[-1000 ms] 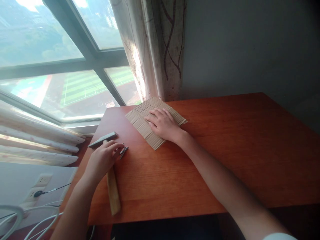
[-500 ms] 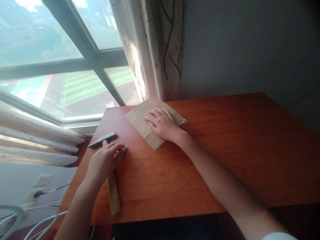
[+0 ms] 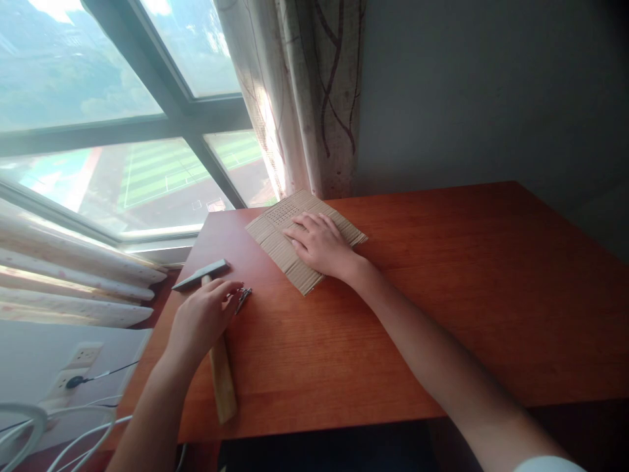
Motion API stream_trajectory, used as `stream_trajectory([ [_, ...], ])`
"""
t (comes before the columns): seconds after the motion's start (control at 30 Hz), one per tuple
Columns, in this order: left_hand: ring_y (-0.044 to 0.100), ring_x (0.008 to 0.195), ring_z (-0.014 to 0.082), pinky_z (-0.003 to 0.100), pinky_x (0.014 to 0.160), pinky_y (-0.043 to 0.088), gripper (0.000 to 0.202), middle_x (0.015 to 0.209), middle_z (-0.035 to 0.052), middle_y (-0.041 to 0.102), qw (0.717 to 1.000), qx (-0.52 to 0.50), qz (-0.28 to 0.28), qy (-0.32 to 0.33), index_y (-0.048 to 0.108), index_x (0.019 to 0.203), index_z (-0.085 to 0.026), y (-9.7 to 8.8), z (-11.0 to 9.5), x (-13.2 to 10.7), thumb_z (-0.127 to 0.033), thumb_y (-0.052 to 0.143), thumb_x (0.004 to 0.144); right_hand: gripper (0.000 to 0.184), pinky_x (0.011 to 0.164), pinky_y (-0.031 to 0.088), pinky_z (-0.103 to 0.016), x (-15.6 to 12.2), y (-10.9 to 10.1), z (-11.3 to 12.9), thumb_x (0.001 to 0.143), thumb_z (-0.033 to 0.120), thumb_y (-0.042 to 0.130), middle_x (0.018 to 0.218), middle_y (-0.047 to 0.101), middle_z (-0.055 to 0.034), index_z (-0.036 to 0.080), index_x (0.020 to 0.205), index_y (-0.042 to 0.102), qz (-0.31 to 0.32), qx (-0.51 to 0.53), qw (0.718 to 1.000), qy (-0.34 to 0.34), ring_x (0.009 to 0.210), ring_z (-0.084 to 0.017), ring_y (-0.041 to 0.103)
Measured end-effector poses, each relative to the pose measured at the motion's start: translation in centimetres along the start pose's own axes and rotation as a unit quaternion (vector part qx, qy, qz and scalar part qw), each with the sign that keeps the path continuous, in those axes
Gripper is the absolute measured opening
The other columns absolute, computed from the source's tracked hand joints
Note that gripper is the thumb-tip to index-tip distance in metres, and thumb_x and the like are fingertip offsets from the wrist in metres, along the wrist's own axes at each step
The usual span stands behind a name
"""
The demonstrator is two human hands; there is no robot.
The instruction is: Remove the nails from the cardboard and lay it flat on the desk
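My right hand (image 3: 322, 246) lies flat, fingers stretched out, on a square piece of corrugated cardboard (image 3: 299, 265). A grid of small dark dots marks the cardboard's far left part. My left hand (image 3: 204, 314) hovers over a hammer, its thumb and fingers drawn together in a pinch; anything between the tips is too small to make out. Just beside those fingertips is a little pile of thin metal pieces (image 3: 244, 299), which look like nails. The hammer's metal head (image 3: 202, 275) points to the window side, and its wooden handle (image 3: 223, 383) runs toward me, partly hidden by my left hand.
Everything rests on a reddish-brown wooden table (image 3: 393, 341). A window (image 3: 162, 177) and curtains (image 3: 299, 98) border its far left side. Below the left edge are a wall socket (image 3: 83, 356) with a plug and white cables (image 3: 83, 429).
My left hand has drawn back very slightly to the left, so more of the small metal pile shows. My right hand and the cardboard stay where they were.
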State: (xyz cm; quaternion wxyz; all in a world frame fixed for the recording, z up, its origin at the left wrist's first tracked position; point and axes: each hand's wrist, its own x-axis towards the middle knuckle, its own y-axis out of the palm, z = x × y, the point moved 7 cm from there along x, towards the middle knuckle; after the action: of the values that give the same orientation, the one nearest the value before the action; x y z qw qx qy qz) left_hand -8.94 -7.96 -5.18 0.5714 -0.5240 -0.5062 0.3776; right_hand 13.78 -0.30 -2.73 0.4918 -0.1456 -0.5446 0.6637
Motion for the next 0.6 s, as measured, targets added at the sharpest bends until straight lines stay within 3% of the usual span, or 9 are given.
stream_trajectory([
  [0.2,0.063,0.068,0.0147,0.027,0.065,0.046,0.026,0.101,0.0046,0.072,0.998,-0.048,-0.035,-0.001,0.07,0.099,-0.022,-0.7,-0.4,-0.3,-0.04,0.051,0.094,0.037,0.117,0.025,-0.049,-0.1,-0.1,0.0,0.099,0.028,0.044,0.143,0.054,-0.0096,0.025,0.13,0.064,-0.004,0.0,1.0,-0.002,0.137,-0.026,0.042],
  [0.3,0.063,0.071,0.0148,0.026,0.064,0.046,0.023,0.093,0.003,0.071,0.994,-0.1,-0.043,0.013,0.068,0.096,-0.022,-0.9,-2.2,-0.6,-0.038,0.052,0.094,0.037,0.118,0.025,-0.049,0.0,-0.1,0.0,0.099,0.028,0.044,0.144,0.053,-0.0092,0.025,0.13,0.064,-0.003,0.0,1.0,0.0,0.137,-0.025,0.041],
  [0.4,0.063,0.071,0.0143,0.025,0.066,0.048,0.02,0.086,0.002,0.068,0.985,-0.163,-0.011,0.048,0.067,0.095,-0.023,-0.4,-6.1,-0.9,-0.031,0.048,0.096,0.037,0.118,0.024,-0.05,0.1,0.0,0.0,0.099,0.028,0.044,0.144,0.053,-0.0094,0.025,0.131,0.064,0.002,0.002,1.0,0.0,0.138,-0.026,0.04],
  [0.5,0.064,0.074,0.0145,0.024,0.067,0.049,0.021,0.087,0.0033,0.068,0.97,-0.206,0.062,0.111,0.067,0.093,-0.023,1.0,-11.5,-1.4,-0.022,0.046,0.095,0.038,0.118,0.025,-0.05,0.2,0.1,0.0,0.099,0.028,0.044,0.145,0.053,-0.0095,0.025,0.131,0.064,0.003,0.002,1.0,-0.001,0.138,-0.026,0.04],
  [0.6,0.064,0.074,0.0158,0.026,0.067,0.049,0.023,0.085,0.005,0.067,0.958,-0.202,0.121,0.165,0.068,0.094,-0.022,2.3,-16.5,-1.8,-0.023,0.045,0.096,0.038,0.118,0.024,-0.05,0.1,0.1,0.0,0.099,0.028,0.044,0.145,0.053,-0.01,0.024,0.131,0.064,0.001,0.003,1.0,0.0,0.138,-0.026,0.04],
])
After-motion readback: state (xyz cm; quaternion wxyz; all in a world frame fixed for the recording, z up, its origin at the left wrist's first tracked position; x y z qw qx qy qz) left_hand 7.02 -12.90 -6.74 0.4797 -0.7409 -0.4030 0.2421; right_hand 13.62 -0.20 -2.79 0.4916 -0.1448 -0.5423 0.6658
